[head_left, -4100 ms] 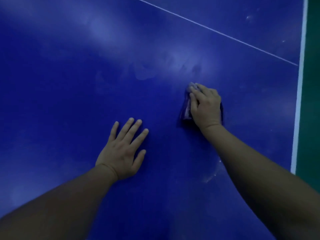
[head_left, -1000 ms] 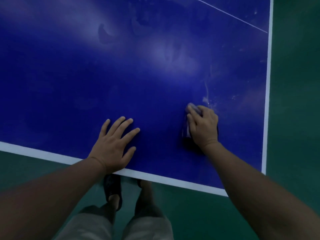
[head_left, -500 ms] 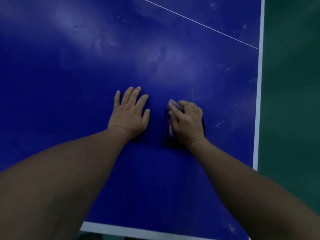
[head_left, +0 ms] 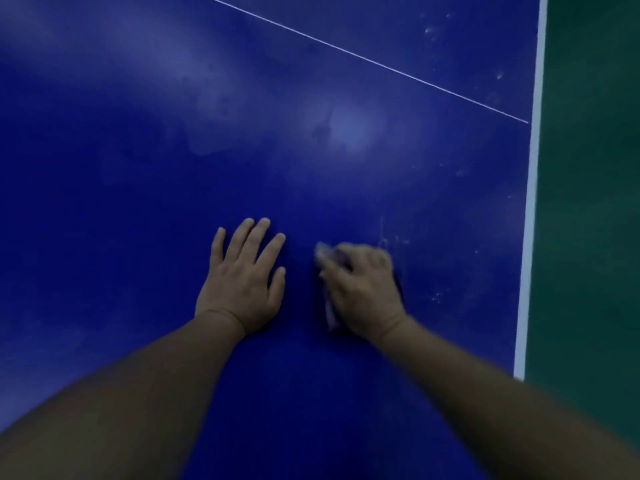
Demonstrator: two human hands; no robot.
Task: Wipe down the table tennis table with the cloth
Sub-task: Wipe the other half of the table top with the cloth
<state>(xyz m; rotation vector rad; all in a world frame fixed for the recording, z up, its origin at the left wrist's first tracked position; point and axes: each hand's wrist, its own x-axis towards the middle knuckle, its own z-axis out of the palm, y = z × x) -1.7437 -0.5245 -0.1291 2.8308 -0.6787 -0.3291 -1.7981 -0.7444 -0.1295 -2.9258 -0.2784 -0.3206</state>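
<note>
Broad blue table [head_left: 138, 188] open ahead and to my left, right edge [head_left: 531, 202] near, my right grip [head_left: 363, 292] curled over the cloth [head_left: 323, 253] beneath it, left grip [head_left: 242, 285] flat, splayed, holding nothing.

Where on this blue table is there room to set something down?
Bare table left of the left hand, and the wide stretch from both hands up to the thin line. A narrower strip runs between the right hand and the white edge. Crowded only between the hands, by the cloth.
</note>
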